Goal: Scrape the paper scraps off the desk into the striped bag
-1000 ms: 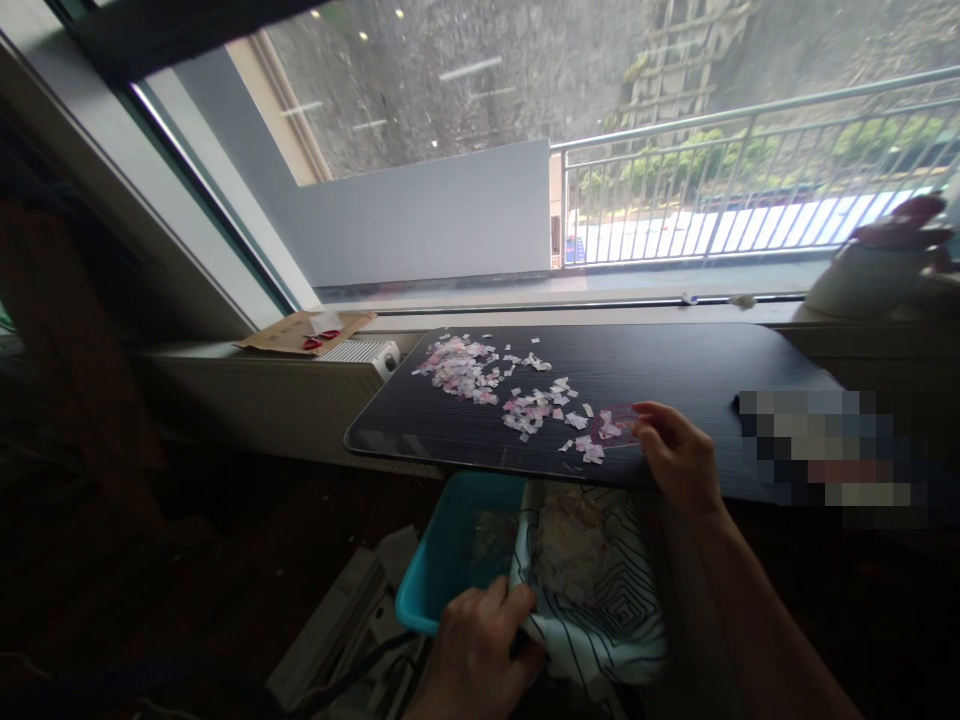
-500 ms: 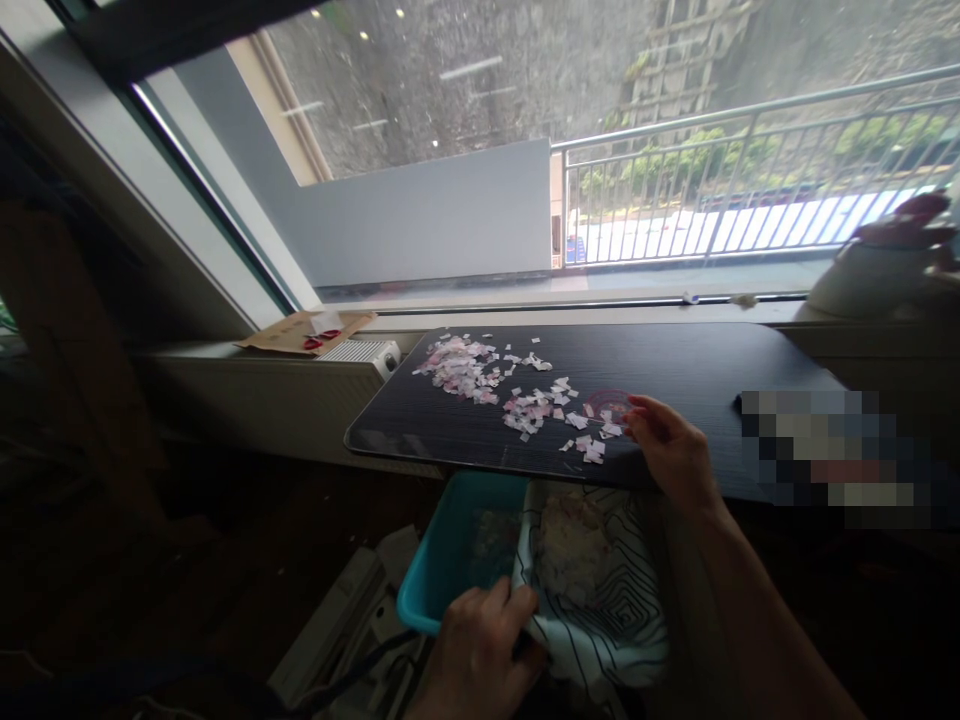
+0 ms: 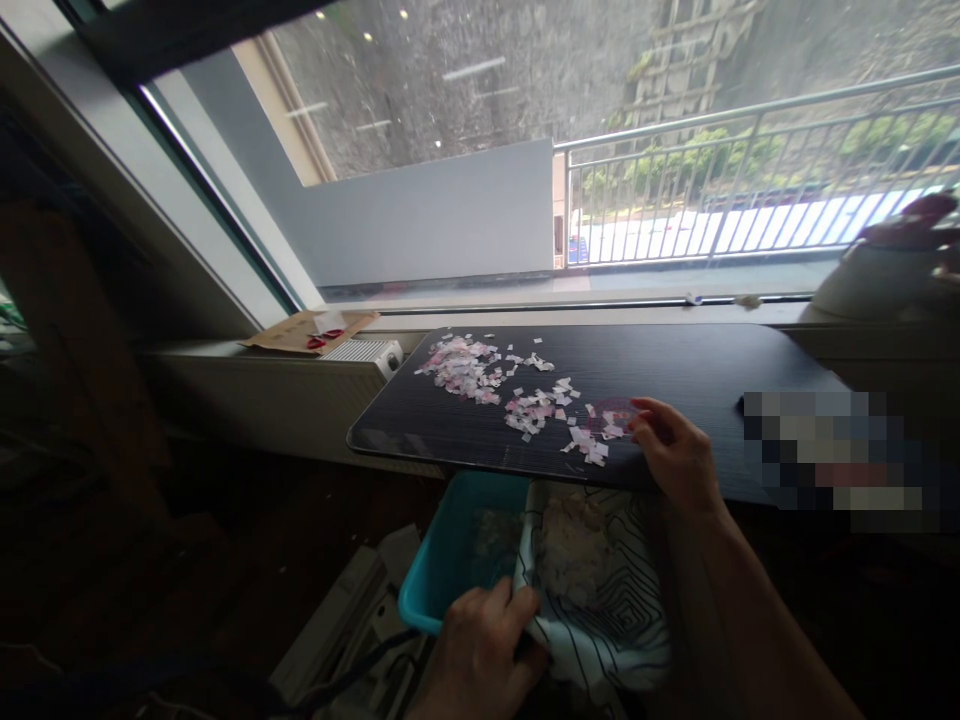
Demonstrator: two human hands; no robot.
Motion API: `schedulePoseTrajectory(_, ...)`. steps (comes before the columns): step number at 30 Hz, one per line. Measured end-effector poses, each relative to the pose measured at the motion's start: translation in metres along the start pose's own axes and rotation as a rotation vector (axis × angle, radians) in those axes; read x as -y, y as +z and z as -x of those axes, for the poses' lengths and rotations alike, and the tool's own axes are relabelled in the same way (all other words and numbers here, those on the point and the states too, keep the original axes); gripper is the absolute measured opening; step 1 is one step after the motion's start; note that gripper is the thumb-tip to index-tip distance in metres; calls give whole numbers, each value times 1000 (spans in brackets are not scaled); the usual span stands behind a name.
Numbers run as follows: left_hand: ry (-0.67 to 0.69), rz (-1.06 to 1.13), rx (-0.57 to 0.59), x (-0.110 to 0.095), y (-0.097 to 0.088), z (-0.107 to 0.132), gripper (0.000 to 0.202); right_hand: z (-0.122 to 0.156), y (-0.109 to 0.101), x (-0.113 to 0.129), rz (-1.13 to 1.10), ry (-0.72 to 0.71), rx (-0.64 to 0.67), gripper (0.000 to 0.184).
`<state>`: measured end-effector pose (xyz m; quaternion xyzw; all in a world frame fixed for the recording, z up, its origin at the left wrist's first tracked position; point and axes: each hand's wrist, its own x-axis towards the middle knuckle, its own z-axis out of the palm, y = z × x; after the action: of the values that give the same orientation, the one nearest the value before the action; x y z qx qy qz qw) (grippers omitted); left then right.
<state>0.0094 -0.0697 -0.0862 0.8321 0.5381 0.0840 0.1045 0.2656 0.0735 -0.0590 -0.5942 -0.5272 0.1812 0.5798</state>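
Note:
In the head view, my right hand point(image 3: 679, 455) is over the table's near right part, its fingers pinched on a thin, see-through, reddish round piece point(image 3: 611, 412); its exact kind is unclear. The round piece touches or hovers just above small white and pink paper scraps point(image 3: 589, 445). More scraps lie in a larger pile point(image 3: 461, 365) farther left. Below the table edge, my left hand point(image 3: 484, 640) is closed on the adjoining rims of a turquoise bin point(image 3: 424, 590) and a white bin with black lines point(image 3: 637, 600). Its fingertips are partly hidden.
The dark table point(image 3: 660, 360) stands against the window sill. A radiator point(image 3: 367, 355) is at its left, with a brown envelope point(image 3: 281, 332) and red-handled scissors point(image 3: 324, 340) nearby. A blurred-out object point(image 3: 832, 445) lies at the right. Pale scraps point(image 3: 574, 545) fill part of the lined bin.
The round piece has moved slightly toward the near edge with my right hand, and the scraps beside it sit closer together. My left hand stays at the bin rims.

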Motion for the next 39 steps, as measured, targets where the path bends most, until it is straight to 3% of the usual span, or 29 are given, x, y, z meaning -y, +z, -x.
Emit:
schedulePoseTrajectory(6, 5, -13, 6, 0, 1, 0, 18, 0, 2, -2, -7, -20, 60, 35)
schedulePoseTrajectory(11, 13, -10, 0, 0, 0, -1, 19, 0, 2, -3, 7, -34, 5, 35)
schedulePoseTrajectory(16, 12, -16, -4, -1, 0, -1, 19, -2, 5, -7, 22, -63, 56, 35)
schedulePoseTrajectory(33, 20, 3, 21, 1, 0, -1, 20, -1, 6, -11, 113, -125, -2, 36)
schedulePoseTrajectory(39, 10, -9, 33, -1, -2, -1, 19, 3, 4, -3, 88, -171, 129, 29)
